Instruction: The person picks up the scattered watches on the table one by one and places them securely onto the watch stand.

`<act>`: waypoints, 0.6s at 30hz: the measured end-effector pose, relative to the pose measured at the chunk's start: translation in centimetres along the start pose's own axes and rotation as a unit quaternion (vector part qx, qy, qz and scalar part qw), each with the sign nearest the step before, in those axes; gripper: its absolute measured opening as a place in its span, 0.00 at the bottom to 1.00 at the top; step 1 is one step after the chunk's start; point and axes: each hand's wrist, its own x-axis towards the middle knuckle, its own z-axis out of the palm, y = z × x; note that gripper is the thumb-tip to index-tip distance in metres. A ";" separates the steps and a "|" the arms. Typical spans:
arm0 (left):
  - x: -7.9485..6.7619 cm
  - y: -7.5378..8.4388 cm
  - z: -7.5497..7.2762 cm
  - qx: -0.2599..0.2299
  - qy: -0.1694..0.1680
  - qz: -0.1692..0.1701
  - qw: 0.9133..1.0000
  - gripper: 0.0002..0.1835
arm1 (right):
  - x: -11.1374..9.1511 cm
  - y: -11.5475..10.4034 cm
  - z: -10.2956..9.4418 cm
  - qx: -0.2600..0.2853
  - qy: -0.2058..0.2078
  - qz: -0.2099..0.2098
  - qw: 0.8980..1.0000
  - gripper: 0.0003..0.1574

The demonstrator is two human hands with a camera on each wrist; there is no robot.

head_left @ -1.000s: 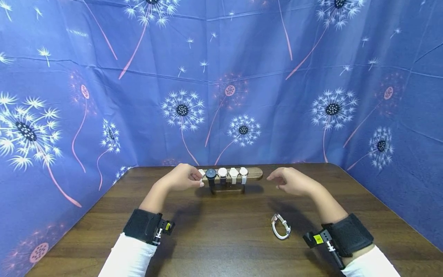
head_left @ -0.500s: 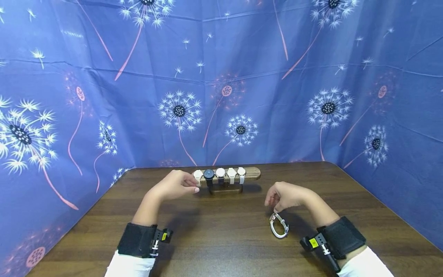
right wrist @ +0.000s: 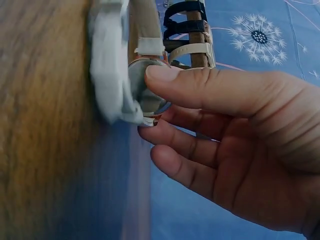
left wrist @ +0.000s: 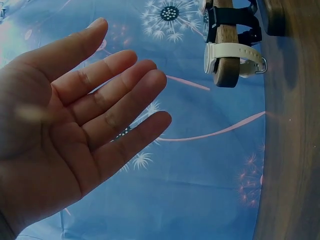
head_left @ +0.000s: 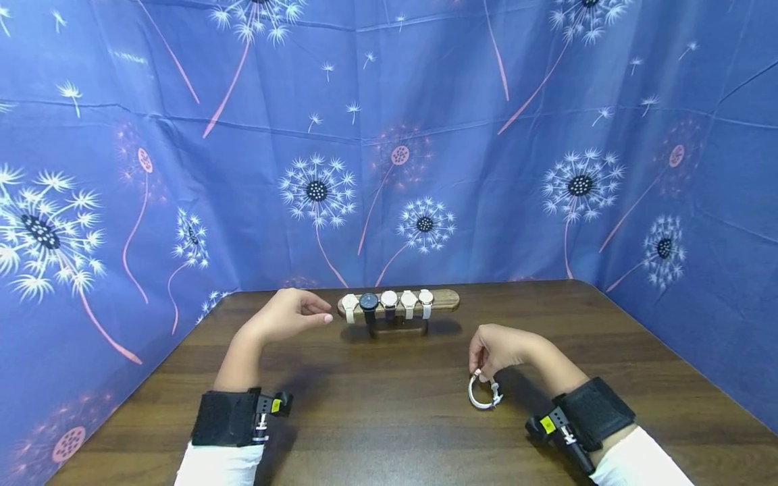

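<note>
Between thumb and fingers my right hand pinches a white-strapped wristwatch by its case, the strap hanging as a loop below. In the right wrist view the thumb lies on the metal case back of that watch. My left hand is at the left end of a wooden watch stand, apart from it, fingers extended and holding nothing. On the stand sit several watches: a cream one at the left end, a dark-faced one beside it, then light-faced ones toward the right.
The stand rises on a dark base near the back of the brown wooden table. A blue dandelion-print cloth hangs behind the table and along both sides. The stand's right end bears bare wood.
My right hand came down and toward me to the white watch and took hold of it. My left hand drew away leftward from the cream watch on the stand.
</note>
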 end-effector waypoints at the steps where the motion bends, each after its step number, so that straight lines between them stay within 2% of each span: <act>1: 0.0 0.1 0.0 0.001 0.000 0.001 1.000 0.18 | 0.0 0.0 0.0 -0.007 0.004 -0.003 1.000 0.09; 4: 0.2 0.2 0.1 0.000 -0.001 0.005 1.000 0.18 | 0.2 -0.2 -0.1 -0.029 0.022 -0.009 0.999 0.07; 10: 0.6 0.4 0.4 -0.020 -0.006 0.018 1.000 0.18 | 0.7 -0.9 -0.7 -0.040 0.058 -0.031 0.997 0.07; 14: 1.0 1.0 0.8 -0.065 -0.009 0.029 0.997 0.17 | 0.7 -1.9 -1.4 -0.046 0.085 -0.057 0.994 0.06; 18: 1.7 2.4 1.0 -0.131 0.022 0.047 0.990 0.16 | 0.6 -3.7 -2.7 -0.058 0.137 -0.102 0.984 0.06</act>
